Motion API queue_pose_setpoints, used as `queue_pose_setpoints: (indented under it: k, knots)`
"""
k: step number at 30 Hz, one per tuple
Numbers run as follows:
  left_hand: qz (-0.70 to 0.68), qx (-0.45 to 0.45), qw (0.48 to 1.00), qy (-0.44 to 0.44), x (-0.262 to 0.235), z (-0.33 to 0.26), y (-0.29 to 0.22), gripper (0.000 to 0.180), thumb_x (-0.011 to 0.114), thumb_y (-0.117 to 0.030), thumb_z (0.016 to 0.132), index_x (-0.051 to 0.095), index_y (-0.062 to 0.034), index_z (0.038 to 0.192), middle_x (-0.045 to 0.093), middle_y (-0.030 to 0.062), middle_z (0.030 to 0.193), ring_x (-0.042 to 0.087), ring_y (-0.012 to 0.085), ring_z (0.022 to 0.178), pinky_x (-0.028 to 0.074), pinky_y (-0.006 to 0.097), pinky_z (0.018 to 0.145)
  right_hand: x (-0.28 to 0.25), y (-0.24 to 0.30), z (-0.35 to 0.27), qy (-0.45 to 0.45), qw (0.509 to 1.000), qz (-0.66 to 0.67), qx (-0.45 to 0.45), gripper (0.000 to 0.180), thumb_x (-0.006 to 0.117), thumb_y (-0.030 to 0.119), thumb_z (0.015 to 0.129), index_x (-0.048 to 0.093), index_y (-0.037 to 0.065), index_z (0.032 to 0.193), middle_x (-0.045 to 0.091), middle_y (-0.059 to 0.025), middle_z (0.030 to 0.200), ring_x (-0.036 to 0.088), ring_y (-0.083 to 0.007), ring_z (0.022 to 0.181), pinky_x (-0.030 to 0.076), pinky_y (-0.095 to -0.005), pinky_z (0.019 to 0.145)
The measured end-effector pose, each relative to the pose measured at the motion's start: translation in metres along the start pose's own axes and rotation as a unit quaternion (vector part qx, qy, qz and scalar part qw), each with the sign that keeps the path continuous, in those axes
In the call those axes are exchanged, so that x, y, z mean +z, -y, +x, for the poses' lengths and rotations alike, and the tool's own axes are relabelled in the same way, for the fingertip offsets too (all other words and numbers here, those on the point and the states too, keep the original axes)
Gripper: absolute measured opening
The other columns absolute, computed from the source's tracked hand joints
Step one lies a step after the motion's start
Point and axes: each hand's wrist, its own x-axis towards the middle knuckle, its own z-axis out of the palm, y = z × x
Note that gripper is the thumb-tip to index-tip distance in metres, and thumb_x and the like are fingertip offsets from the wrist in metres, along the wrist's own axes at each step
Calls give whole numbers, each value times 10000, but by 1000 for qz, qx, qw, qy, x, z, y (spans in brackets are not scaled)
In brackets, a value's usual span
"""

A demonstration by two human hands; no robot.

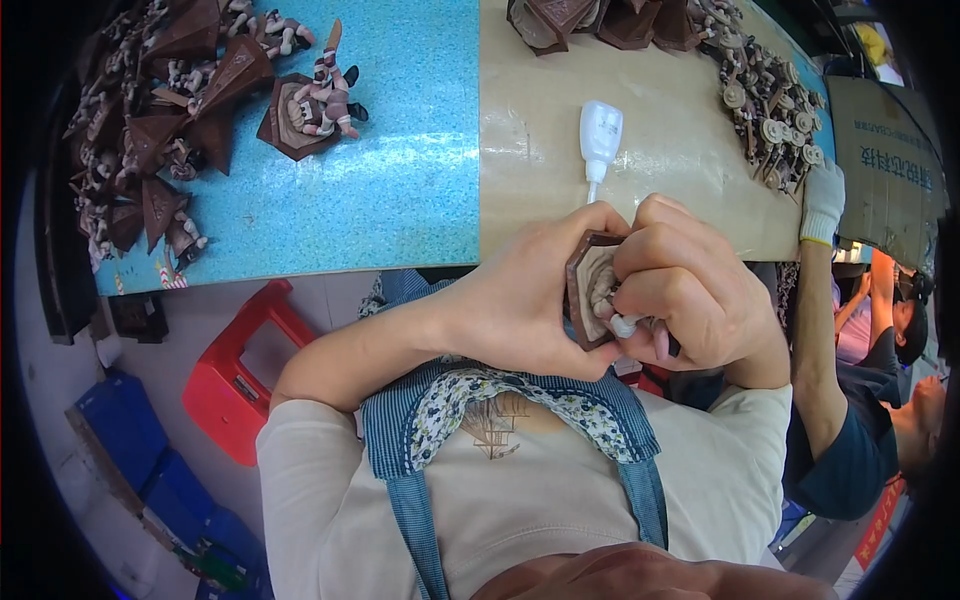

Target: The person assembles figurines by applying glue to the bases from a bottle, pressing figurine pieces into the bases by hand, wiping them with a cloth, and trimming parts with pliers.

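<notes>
In front of my chest, my left hand (520, 290) is closed around a brown hexagonal base (576, 275) with a tan sculpted face. My right hand (690, 275) has its fingers curled over a small painted figurine (624, 326), pressing it against that face. Most of the figurine is hidden by my fingers. A white squeeze bottle (602, 130) with a thin nozzle lies on the table just beyond my hands. Farther left, a figurine (325, 105) with striped clothing rests on another brown hexagonal base (292, 147).
Brown bases and figurines (190, 90) are heaped at the far left; more bases (630, 22) lie at the back. Small figures with round tan discs (775, 125) pile up at right, near a co-worker's gloved hand (824, 195) and a cardboard box (885, 150). A red stool (225, 385) stands below the table.
</notes>
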Motion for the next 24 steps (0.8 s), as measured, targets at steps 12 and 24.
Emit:
queue_pose_setpoints:
  k: [12, 24]
  knots:
    - [-289, -133, 942, 103, -19, 1, 4, 672, 774, -107, 719, 381, -16, 1256, 513, 83, 1155, 511, 174, 1137, 414, 313, 980, -28, -23, 2, -9, 998, 49, 27, 280, 640, 130, 791, 650, 8, 1042, 599, -139, 997, 567, -301, 895, 461, -382, 795]
    - [417, -10, 839, -351, -98, -23, -78, 593, 681, -148, 854, 385, 33, 1335, 489, 143, 1249, 541, 183, 1048, 468, 323, 871, -1, -55, -28, -110, 984, -30, 134, 461, 563, -85, 659, 641, 39, 1096, 581, -156, 1228, 526, -349, 1155, 433, -422, 952]
